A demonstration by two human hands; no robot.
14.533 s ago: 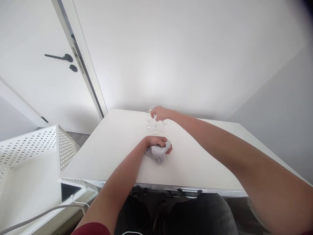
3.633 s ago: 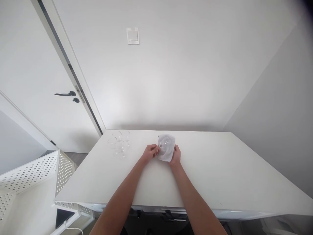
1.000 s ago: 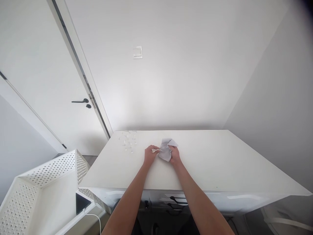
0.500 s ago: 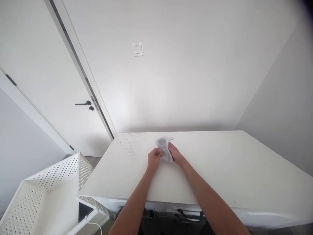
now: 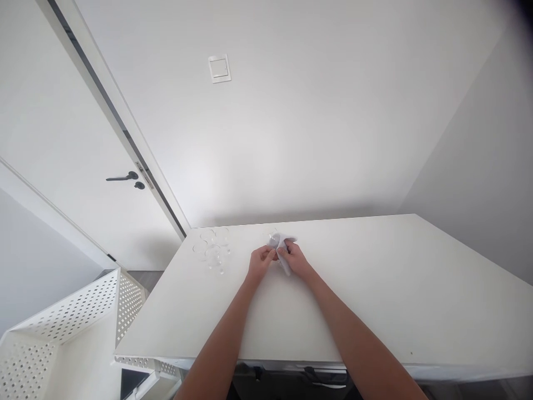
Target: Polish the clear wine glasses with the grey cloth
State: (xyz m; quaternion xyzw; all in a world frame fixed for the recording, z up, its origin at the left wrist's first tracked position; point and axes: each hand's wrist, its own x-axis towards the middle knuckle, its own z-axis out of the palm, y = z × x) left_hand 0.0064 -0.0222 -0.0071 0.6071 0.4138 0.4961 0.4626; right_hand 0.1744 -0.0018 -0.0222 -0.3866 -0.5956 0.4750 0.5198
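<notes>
Over the white tabletop (image 5: 353, 289), my left hand (image 5: 260, 262) is closed, its fingers pinching the lower part of a clear glass (image 5: 272, 239). The rim of this glass points away from me, and its exact shape is hard to make out. My right hand (image 5: 296, 259) grips a pale grey cloth (image 5: 285, 265), bunched against the right side of the glass. Both hands nearly meet at the glass. To their left, several clear glasses (image 5: 212, 254) stand close together; their outlines are faint against the white surface.
A white perforated rack (image 5: 83, 311) stands beyond the table's left end. Behind the table rises a grey-white wall with a light switch (image 5: 219, 68). At the left is a white door with a dark handle (image 5: 122, 177). A dark shape lies below the table's front edge.
The cloth has been folded back toward the right, baring more of the glass's rim. My right thumb has come round to the near side, closer to my left fingers. The view has shifted slightly.
</notes>
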